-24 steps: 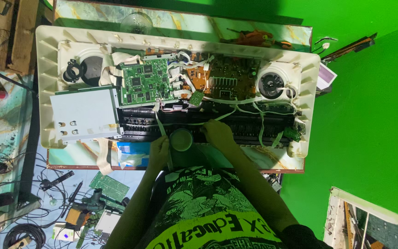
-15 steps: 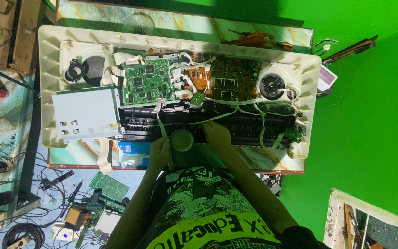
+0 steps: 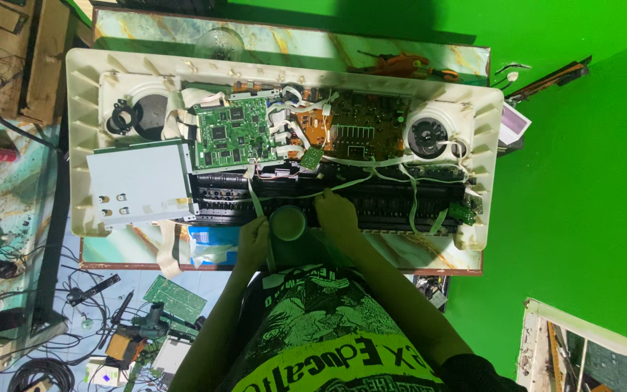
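Leaning over an opened keyboard case [image 3: 81, 145], the person works at its near edge. The left hand [image 3: 253, 243] sits just left of a round green cup [image 3: 288, 222], fingers curled together against the cup's side; whether they actually grip it I cannot tell. The right hand [image 3: 337, 216] rests just right of the cup, on the black key bed [image 3: 393, 199] inside the case, fingers bent and close together, tips pressing down at a white ribbon cable [image 3: 342, 185] that runs across the bed. The cup stands between both hands, at the case's near rim. Farther inside the case lie a green board [image 3: 234, 138] toward the left, a brown board [image 3: 361, 131] toward the right, and a grey metal box [image 3: 139, 181] at the left end. A round speaker [image 3: 427, 136] sits at the case's right end.
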